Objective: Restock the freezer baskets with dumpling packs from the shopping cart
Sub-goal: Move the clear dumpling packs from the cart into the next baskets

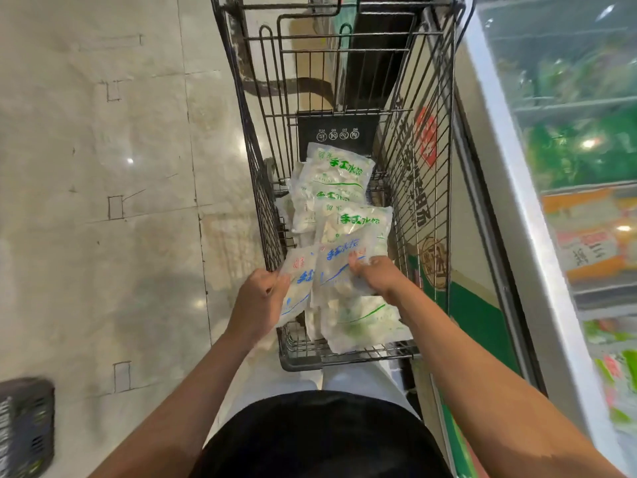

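Observation:
A wire shopping cart stands in front of me with several clear dumpling packs in it. My left hand grips a blue-lettered pack by its left edge at the cart's near left corner. My right hand holds a second blue-lettered pack beside it, fingers curled over its right edge. Green-lettered packs lie further in, and another green-lettered pack lies under my right wrist. The chest freezer runs along the right, its glass lid over coloured packs; no basket is plainly visible.
Pale tiled floor spreads to the left of the cart. A dark plastic basket sits on the floor at the lower left. The cart's right side stands close to the freezer's green and white wall.

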